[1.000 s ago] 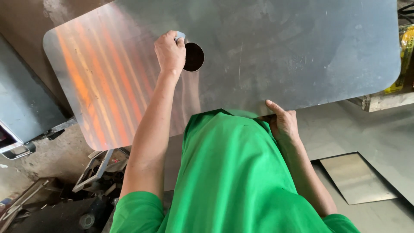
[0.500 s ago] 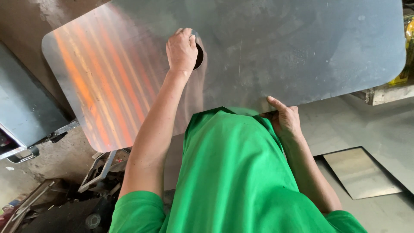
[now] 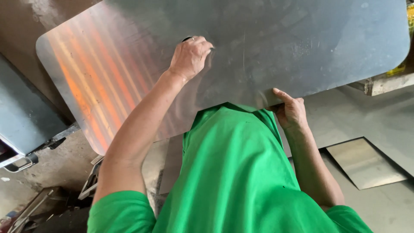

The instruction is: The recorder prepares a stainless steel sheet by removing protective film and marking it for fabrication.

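A large metal sheet (image 3: 302,39) with rounded corners lies in front of me, its left part glowing with orange streaks of reflected light. My left hand (image 3: 189,56) presses down on the sheet near its middle, closed over a black round disc (image 3: 187,39). Only a thin dark sliver of the disc shows above the knuckles. My right hand (image 3: 291,112) grips the sheet's near edge, thumb on top and fingers underneath. My green shirt (image 3: 241,172) fills the lower middle of the view and hides the edge between the two hands.
A smaller metal sheet (image 3: 364,162) lies on the concrete floor at the right. A grey metal box (image 3: 21,116) with a handle stands at the left. Metal scraps and frames (image 3: 90,181) lie at the bottom left. A yellow object (image 3: 399,69) sits beyond the sheet's right corner.
My left hand has slid across the sheet with the black disc and now covers it almost fully. My right hand has kept its grip on the near edge.
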